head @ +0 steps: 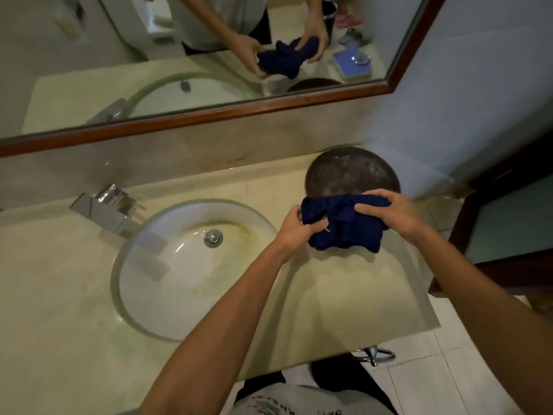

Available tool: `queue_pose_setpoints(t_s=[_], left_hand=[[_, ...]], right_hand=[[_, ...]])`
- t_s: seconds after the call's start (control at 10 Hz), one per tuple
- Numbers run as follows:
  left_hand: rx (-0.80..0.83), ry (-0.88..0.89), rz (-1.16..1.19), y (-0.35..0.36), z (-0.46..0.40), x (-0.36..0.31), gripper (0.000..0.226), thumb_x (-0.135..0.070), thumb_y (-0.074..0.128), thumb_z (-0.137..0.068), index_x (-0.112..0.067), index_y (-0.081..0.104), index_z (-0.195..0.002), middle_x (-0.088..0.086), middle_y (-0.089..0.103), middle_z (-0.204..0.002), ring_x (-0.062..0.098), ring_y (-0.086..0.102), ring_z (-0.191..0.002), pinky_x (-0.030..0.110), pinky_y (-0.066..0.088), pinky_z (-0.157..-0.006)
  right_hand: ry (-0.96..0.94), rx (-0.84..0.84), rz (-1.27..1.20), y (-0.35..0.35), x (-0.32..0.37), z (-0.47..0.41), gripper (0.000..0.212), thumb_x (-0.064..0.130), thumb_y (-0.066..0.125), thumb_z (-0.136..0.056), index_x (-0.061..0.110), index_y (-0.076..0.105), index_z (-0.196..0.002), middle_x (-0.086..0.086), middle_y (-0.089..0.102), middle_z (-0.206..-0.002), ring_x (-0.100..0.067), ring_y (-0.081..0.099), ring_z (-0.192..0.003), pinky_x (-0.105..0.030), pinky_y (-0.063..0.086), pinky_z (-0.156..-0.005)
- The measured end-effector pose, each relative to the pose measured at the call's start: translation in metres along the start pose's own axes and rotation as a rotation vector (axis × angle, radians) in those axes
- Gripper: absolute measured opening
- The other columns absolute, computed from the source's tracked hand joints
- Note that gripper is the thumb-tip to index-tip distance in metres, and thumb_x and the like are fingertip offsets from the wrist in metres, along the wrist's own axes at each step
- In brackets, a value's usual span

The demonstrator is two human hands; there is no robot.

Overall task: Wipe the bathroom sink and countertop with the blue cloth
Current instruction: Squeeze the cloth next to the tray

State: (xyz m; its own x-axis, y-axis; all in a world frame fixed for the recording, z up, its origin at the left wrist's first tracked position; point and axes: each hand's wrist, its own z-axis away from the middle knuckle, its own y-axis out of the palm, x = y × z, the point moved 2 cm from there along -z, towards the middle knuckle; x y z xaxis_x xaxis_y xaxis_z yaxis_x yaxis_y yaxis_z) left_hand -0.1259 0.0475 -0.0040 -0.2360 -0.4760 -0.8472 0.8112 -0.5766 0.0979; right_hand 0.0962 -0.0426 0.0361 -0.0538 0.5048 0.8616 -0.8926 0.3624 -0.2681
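Open countertop (344, 295) lies below the cloth; a dark round tray (344, 172) blocks the back corner.

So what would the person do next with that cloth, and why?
Probably lower the blue cloth leftward into the sink. Both the left hand and right hand grip it bunched above the countertop, and yellowish stains ring the drain.

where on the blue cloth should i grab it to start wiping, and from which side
Take the blue cloth across its bunched middle, coming down from above. It is crumpled into a thick wad beside the sink, with loose folds hanging below, so a top grip probably gathers them. The left hand and right hand already grip its ends.
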Motion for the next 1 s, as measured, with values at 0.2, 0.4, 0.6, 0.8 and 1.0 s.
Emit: queue_pose_setpoints(t_s=[0.2,0.4,0.6,0.8,1.0], left_hand=[[0.085,-0.018,0.022,0.053,-0.065,-0.037,0.073,0.004,0.084,-0.077,-0.013,0.043,-0.136,0.001,0.064,-0.120,0.022,0.064,-0.115,0.044,0.055,-0.100],[-0.156,-0.130,-0.708,0.058,-0.119,-0.024,0.084,-0.021,0.090,-0.072,-0.011,0.043,-0.140,0.008,0.056,-0.136,0.025,0.056,-0.123,0.035,0.049,-0.100],[-0.074,0.342,-1.474,0.070,-0.114,-0.009,0.078,-0.031,0.072,-0.087,-0.025,0.034,-0.155,0.006,0.026,-0.161,0.030,0.036,-0.141,0.043,0.042,-0.112],[-0.146,0.395,-1.387,0.049,-0.075,-0.024,0.046,-0.032,0.063,-0.096,-0.027,0.057,-0.142,-0.004,0.044,-0.147,0.017,0.053,-0.124,0.032,0.054,-0.091],[-0.526,0.626,-0.864,0.005,0.046,-0.150,0.030,-0.040,0.065,-0.096,-0.031,0.068,-0.124,-0.017,0.068,-0.111,0.001,0.066,-0.088,0.031,0.060,-0.076]], right_hand=[[0.014,0.054,0.070,-0.079,0.011,-0.069,0.042,0.022,0.087,-0.079,0.013,0.070,-0.116,-0.004,0.074,-0.102,-0.022,0.073,-0.093,-0.025,0.058,-0.064],[-0.064,0.142,0.647,-0.089,-0.031,-0.151,0.052,0.030,0.084,-0.084,0.014,0.064,-0.130,-0.009,0.062,-0.125,-0.026,0.062,-0.112,-0.032,0.050,-0.092],[-0.300,0.011,0.813,-0.072,-0.067,-0.169,0.035,0.023,0.067,-0.097,0.015,0.064,-0.131,-0.012,0.053,-0.129,-0.032,0.054,-0.116,-0.043,0.047,-0.101],[-0.464,-0.211,0.752,-0.080,-0.032,-0.144,0.042,0.023,0.071,-0.094,0.010,0.063,-0.133,-0.014,0.058,-0.124,-0.033,0.054,-0.114,-0.042,0.045,-0.097],[-0.567,-0.325,0.247,-0.119,0.114,-0.051,0.027,0.014,0.072,-0.093,0.028,0.070,-0.115,0.004,0.070,-0.102,-0.014,0.067,-0.090,-0.020,0.056,-0.080]])
